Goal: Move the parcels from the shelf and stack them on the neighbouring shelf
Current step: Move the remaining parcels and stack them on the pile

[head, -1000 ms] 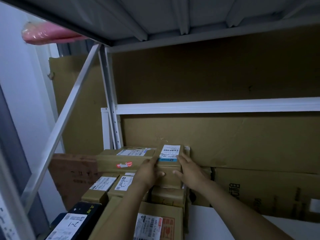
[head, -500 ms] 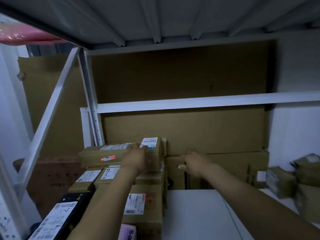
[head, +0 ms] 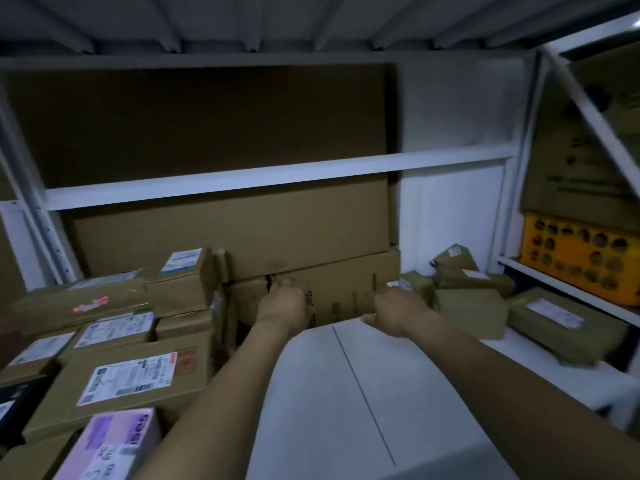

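The white shelf (head: 346, 393) held stacked parcels (head: 114, 375) at left and loose parcels (head: 471, 306) at right. Between loads, the left hand (head: 284, 306) and right hand (head: 394, 311) hung empty, fingers loosely curled. The next move was likely a reach right to grip one.

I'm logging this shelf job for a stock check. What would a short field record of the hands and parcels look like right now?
stacked parcels: left side, tidy layers, labels up
loose parcels: right side, jumbled brown packs
left hand: empty, reaching toward the back cardboard
right hand: empty, above the white shelf, beside the loose parcels
orange crate: next rack, far right
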